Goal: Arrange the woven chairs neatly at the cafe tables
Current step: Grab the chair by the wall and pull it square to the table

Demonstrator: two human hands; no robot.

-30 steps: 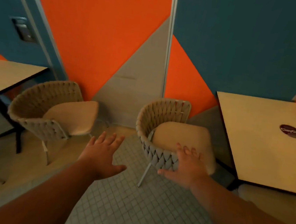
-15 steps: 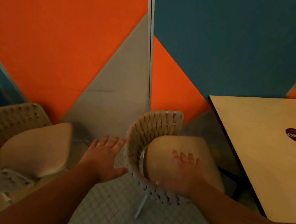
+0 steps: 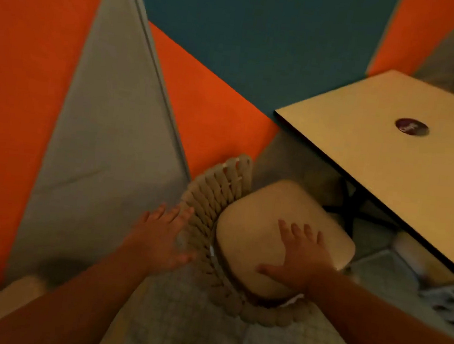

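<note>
Chair: the woven chair [image 3: 211,201] sits in the lower centre of the frame. Its curved rope back is toward the left and its seat is turned to the right.
Seat: a pale cushion [image 3: 253,230] fills the shell and looks soft and thick.
Goal spot: the worktop [image 3: 388,174] is at the right of the frame. The seat front is near its edge but not yet tucked under it, and the dark base [image 3: 353,213] shows beneath.
Left hand: the left hand [image 3: 157,240] has straight, spread fingers and holds nothing. It is at the outer side of the woven back. I cannot tell whether it is touching or just beside.
Right hand: the right hand [image 3: 303,261] is flat and spread over the cushion, gripping nothing. I cannot tell whether it is pressing.
Weight: probably light, rope weave over a thin frame, so two hands should manage it.
Stiffness: the rim likely stays rigid, while the weave gives a little under the fingers.
Poor hold: the cushion may be loose, so it would squash or slide rather than move the chair.
Best hold: curl the fingers over the top rim of the back, one hand on each side of the curve.
Floor: the tiled floor [image 3: 176,323] has joints that could catch the legs, so a slight lift is safer than dragging.
Risk: the seat front could knock the worktop base on the way in.
</note>
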